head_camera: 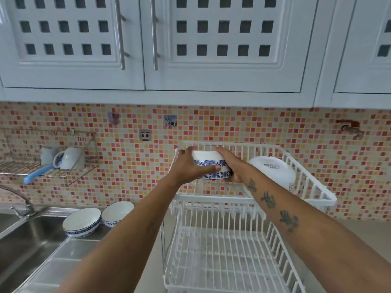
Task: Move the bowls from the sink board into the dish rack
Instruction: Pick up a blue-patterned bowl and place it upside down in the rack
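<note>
A blue-and-white bowl (pixel 212 164), turned upside down with its foot ring upward, sits just right of centre in the frame, gripped between both hands at the top tier of the white dish rack (pixel 304 188). The left hand (pixel 191 166) clasps the bowl's left side, thumb laid across the blue floral band, while the right hand (pixel 231 163) cups the right side with fingers curled over the upturned base. Both bare forearms reach in from the lower edge of the frame, and the right one bears dark tattoos. Whether the bowl already touches the rack's wires cannot be told. In the same upper tier, to the right of the hands, a white bowl (pixel 273 171) leans on its side with its underside facing the camera. The lower tier (pixel 228 256) fills the lower centre of the frame. At lower left, two more bowls (pixel 81 222) (pixel 117 212) with blue patterned rims stand upright and just beside each other on the steel sink board (pixel 63 265), next to the sink basin (pixel 23 244). At mid left, a wire wall shelf (pixel 50 166) carries a tipped white mug (pixel 68 158) and a blue handle (pixel 37 173). White cabinets (pixel 135 79) span the top, above a mosaic-tiled wall (pixel 131 161).
</note>
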